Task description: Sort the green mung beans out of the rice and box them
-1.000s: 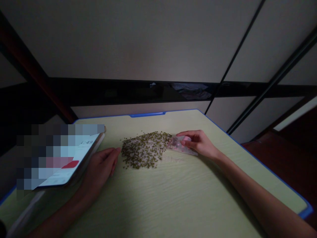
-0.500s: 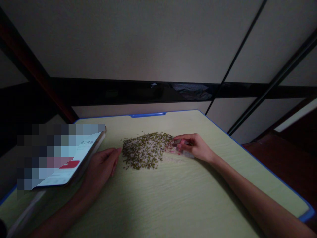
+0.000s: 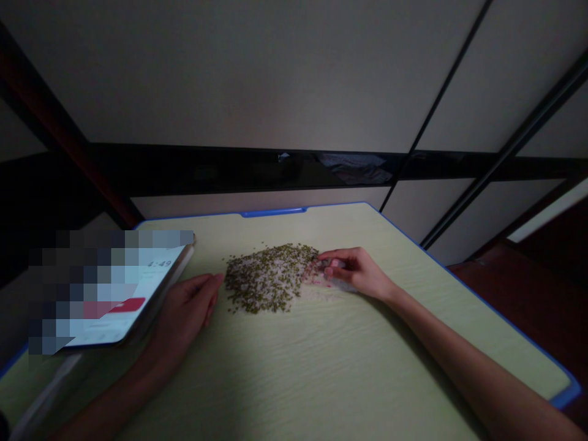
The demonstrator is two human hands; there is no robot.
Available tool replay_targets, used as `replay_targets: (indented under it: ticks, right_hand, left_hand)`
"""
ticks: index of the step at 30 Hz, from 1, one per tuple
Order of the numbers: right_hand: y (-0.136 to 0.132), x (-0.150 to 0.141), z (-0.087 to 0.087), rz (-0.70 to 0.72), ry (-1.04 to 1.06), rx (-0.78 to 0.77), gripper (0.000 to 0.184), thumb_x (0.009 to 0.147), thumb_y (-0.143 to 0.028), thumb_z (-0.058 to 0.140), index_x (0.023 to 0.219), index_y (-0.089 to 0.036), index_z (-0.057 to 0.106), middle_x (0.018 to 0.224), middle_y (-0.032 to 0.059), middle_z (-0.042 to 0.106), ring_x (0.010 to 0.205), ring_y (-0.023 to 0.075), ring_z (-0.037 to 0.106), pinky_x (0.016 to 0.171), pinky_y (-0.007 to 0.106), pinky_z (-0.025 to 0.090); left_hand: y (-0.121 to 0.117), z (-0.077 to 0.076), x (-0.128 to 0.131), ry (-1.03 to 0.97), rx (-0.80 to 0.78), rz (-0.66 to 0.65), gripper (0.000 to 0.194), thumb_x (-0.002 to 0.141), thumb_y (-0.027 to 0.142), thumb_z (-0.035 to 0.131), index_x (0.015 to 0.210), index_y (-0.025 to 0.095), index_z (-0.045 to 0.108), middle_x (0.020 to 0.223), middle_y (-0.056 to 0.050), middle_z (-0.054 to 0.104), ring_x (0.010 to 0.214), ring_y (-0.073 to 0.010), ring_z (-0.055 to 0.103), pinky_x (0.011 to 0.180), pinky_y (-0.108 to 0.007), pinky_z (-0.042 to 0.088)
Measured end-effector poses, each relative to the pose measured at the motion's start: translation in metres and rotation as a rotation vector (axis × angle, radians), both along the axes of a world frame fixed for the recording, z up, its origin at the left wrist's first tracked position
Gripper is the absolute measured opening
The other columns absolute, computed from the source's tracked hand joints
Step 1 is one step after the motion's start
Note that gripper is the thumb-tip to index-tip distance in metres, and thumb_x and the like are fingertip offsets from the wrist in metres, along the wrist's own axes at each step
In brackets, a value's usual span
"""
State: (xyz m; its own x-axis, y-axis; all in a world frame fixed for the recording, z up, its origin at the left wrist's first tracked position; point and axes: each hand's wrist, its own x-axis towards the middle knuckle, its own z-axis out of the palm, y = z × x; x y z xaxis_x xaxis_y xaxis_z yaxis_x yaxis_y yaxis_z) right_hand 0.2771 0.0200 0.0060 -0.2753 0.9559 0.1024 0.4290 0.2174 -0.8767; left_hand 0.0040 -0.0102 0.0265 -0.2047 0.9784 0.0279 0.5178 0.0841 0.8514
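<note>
A low pile of green mung beans mixed with white rice-like grains (image 3: 266, 278) lies in the middle of the table. At its left edge is my left hand (image 3: 195, 303), its fingers curled and the thumb pressed to the index finger; anything between them is too small to make out. My right hand (image 3: 358, 269) rests at the pile's right edge, index finger stretched to the beans and thumb apart from it, other fingers bent. Under and beside it lies a clear plastic bag (image 3: 316, 280) with red marks, partly covered by the hand.
A lit tablet or phone (image 3: 133, 318), partly pixelated, leans at the left beside my left forearm. The pale table (image 3: 294, 380) has a blue rim and a blue handle-like strip (image 3: 274, 213) at the far edge. Cabinet panels (image 3: 257, 79) stand right behind it.
The view has shifted slightly. My right hand's fingers have moved a little at the pile's edge. My left hand stays in place.
</note>
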Motion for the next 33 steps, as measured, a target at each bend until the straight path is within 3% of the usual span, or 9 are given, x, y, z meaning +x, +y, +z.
replay_targets:
  ticks: [12, 22, 33]
  right_hand:
    - [-0.0011, -0.0019, 0.0012, 0.035, -0.033, 0.042, 0.035, 0.072, -0.025, 0.057, 0.101, -0.010, 0.067, 0.068, 0.0045, 0.062, 0.052, 0.0096, 0.044, 0.046, 0.021, 0.035]
    - [-0.0041, -0.0044, 0.0030, 0.077, -0.010, 0.000, 0.039, 0.071, -0.027, 0.057, 0.101, -0.005, 0.067, 0.059, 0.0007, 0.051, 0.047, 0.0062, 0.032, 0.043, 0.020, 0.025]
    - [-0.0065, -0.0048, 0.0065, 0.125, -0.025, -0.009, 0.037, 0.070, -0.020, 0.055, 0.102, -0.006, 0.067, 0.059, 0.0004, 0.054, 0.047, 0.0058, 0.031, 0.043, 0.020, 0.022]
  left_hand:
    - [-0.0014, -0.0007, 0.0013, -0.016, 0.003, 0.010, 0.038, 0.066, 0.049, 0.042, 0.039, 0.023, 0.035, 0.031, 0.008, 0.034, 0.034, -0.0091, 0.034, 0.043, -0.022, 0.028]
    - [0.0007, -0.0045, 0.0007, -0.051, -0.003, 0.017, 0.037, 0.066, 0.047, 0.044, 0.040, 0.022, 0.036, 0.031, 0.009, 0.035, 0.034, -0.0082, 0.033, 0.042, -0.021, 0.027]
    - [0.0006, -0.0020, 0.0014, -0.015, 0.003, 0.012, 0.037, 0.066, 0.048, 0.042, 0.040, 0.022, 0.035, 0.031, 0.008, 0.035, 0.035, -0.0089, 0.034, 0.043, -0.022, 0.028]
